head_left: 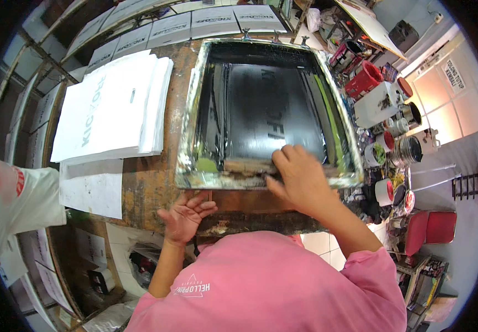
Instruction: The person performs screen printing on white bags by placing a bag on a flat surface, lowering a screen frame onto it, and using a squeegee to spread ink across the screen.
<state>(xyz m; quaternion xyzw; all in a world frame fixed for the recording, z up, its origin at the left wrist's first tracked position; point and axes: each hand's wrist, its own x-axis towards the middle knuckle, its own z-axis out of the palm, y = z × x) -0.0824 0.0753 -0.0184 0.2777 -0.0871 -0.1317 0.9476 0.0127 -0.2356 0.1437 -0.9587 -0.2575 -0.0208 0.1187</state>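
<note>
A screen-printing frame [185, 160] with paint-stained edges lies on the worktable in front of me. Glossy black ink covers much of its mesh [272, 116], and dark lettering shows through. Along the frame's near end, inside it, rests a squeegee with a wooden handle [244, 166]. My right hand [301, 180] is closed on the squeegee's right part, fingers over the top. Just outside the frame's near left corner is my left hand [188, 216], palm up with fingers spread, holding nothing. Its fingertips come close to the frame's lower edge.
A thick stack of printed white sheets [111, 105] lies left of the frame on the brown table [145, 188]. Racks behind hold more printed sheets [170, 30]. Ink tubs, including a red bucket [363, 80], crowd the right side. A white bag-like thing [29, 193] is far left.
</note>
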